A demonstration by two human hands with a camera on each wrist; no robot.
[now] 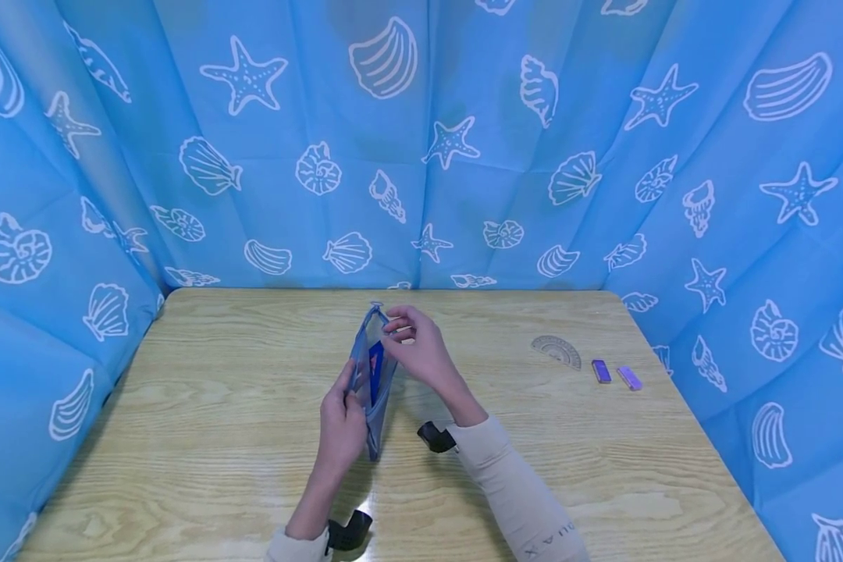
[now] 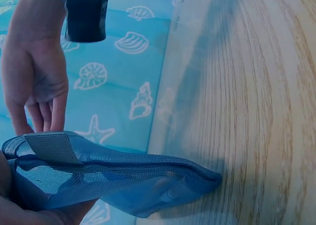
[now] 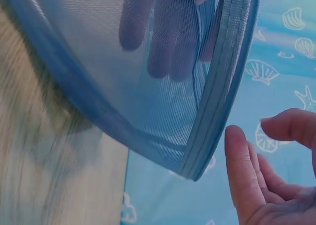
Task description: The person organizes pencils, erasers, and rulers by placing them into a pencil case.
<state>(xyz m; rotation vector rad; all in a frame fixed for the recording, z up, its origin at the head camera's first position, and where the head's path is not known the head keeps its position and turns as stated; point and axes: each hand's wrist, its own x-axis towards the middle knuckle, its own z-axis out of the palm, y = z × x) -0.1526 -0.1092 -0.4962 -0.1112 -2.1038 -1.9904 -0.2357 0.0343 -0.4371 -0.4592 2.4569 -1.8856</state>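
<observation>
A blue mesh zip pouch (image 1: 382,417) stands on edge with its mouth spread apart. My left hand (image 1: 342,429) grips its near side, fingers and thumb at the rim. Through the mesh, fingers (image 3: 168,47) of the left hand show in the right wrist view. Inside lies a blue flat piece (image 1: 375,371) with a triangular cut-out. My right hand (image 1: 421,347) is at the far end of the opening, fingers loosely bent. In the right wrist view its thumb and forefinger (image 3: 244,170) are parted with nothing between them, close beside the zipper edge (image 3: 217,91).
On the right of the wooden table (image 1: 239,375) lie a clear protractor (image 1: 557,351), a dark purple small block (image 1: 601,371) and a lighter purple block (image 1: 630,378). A blue curtain (image 1: 421,156) with shell prints closes off the back and sides.
</observation>
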